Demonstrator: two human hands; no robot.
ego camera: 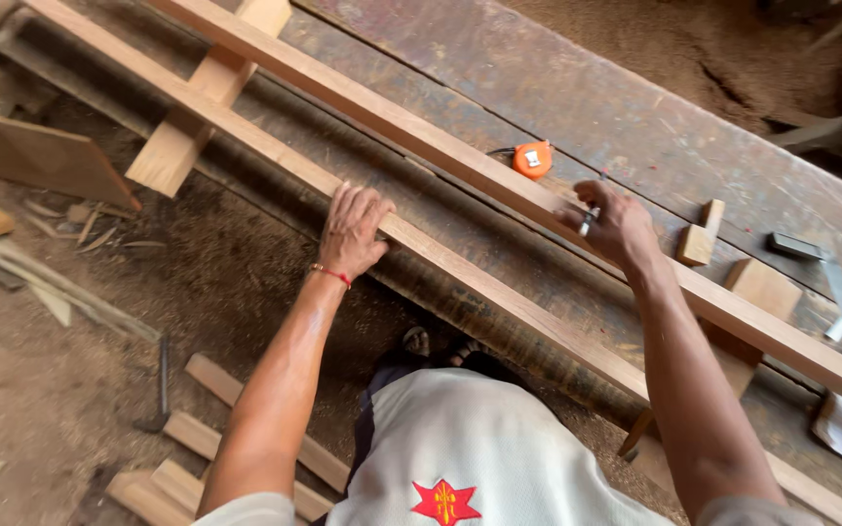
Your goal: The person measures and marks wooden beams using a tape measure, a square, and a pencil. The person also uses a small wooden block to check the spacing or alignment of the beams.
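Two long pale wooden rails (460,278) lie diagonally across the dark worn workbench (635,117), joined by a short wooden crosspiece (197,107); an orange tape measure (532,159) sits just beyond the far rail, small wooden blocks (699,239) near it. Left hand (353,232) rests flat on the near rail, fingers spread; right hand (616,222) presses the far rail, fingers curled around a small metallic tool (589,221).

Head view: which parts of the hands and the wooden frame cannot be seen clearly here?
- Right hand: a small metallic object in the fingers, too small to identify.
- Left hand: palm is face down on the near rail, so its underside is hidden.
- Wooden frame: both rails run past the picture edges, and the far rail passes under the right hand.
- Tape measure: partly behind the far rail.
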